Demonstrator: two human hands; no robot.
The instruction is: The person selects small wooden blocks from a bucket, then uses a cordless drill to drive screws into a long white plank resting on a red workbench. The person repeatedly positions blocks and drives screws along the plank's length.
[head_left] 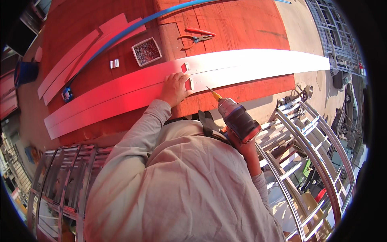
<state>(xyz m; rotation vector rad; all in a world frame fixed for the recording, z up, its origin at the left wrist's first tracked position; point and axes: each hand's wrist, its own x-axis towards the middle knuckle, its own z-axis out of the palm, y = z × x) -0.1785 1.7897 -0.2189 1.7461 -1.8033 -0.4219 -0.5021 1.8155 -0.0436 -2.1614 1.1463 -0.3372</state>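
Observation:
My left hand (pixel 175 89) rests on a long pale metal strip, its fingers bent around a small metal bracket (pixel 191 84). The fingertips and thumb sit at the bracket's two ends. A second small bracket (pixel 185 67) lies just beyond, on the far strip (pixel 145 80). Two such strips lie side by side across the red table, the near one (pixel 133 98) under my hand. In my right hand (pixel 244 148) is a cordless drill (pixel 240 121), gripped by its handle. Its yellow-collared bit (pixel 215 94) points toward the near strip, just short of its edge.
On the red table (pixel 258 34) lie a square tub of screws (pixel 146 52), pliers (pixel 195 40), a red pen-like tool (pixel 200 31), a small silvery piece (pixel 114 63) and a long blue strip (pixel 121 34). Metal ladder-like frames (pixel 318 149) stand close at my right, others (pixel 64 181) at my left.

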